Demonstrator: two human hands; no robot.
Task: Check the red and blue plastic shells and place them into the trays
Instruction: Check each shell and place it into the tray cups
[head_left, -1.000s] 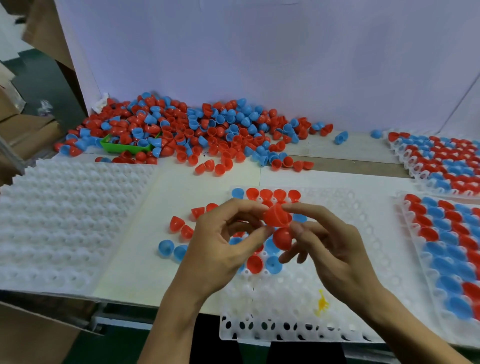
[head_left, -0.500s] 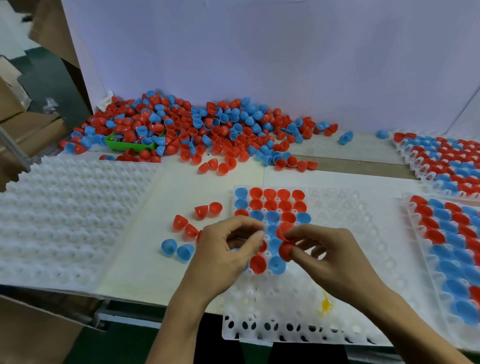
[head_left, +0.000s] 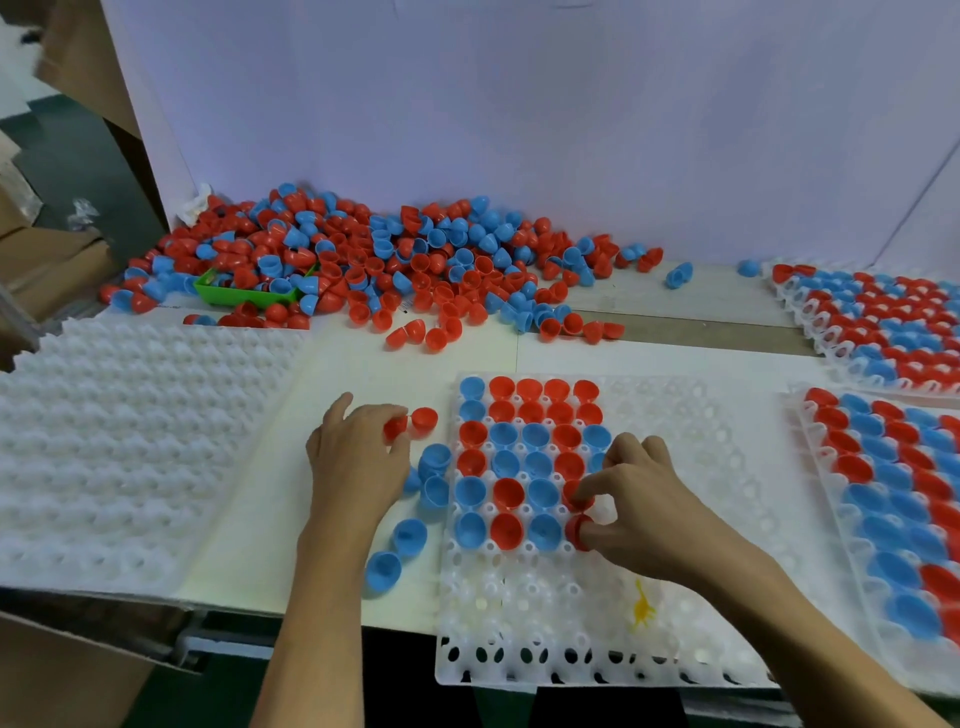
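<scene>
Red shells (head_left: 577, 531): your right hand (head_left: 641, 512) fingers pinch two into the half-filled tray (head_left: 597, 649); your left hand (head_left: 353, 457) fingers grasp another red shell (head_left: 395, 427).

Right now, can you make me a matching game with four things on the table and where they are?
Things:
1. green tray
2. yellow blob
3. left hand
4. right hand

Places:
A. pressing a red shell into the middle tray
B. half buried in the shell pile
C. on the near empty part of the middle tray
D. at loose red shells beside the tray

Pairs: 1-B, 2-C, 3-D, 4-A
</scene>
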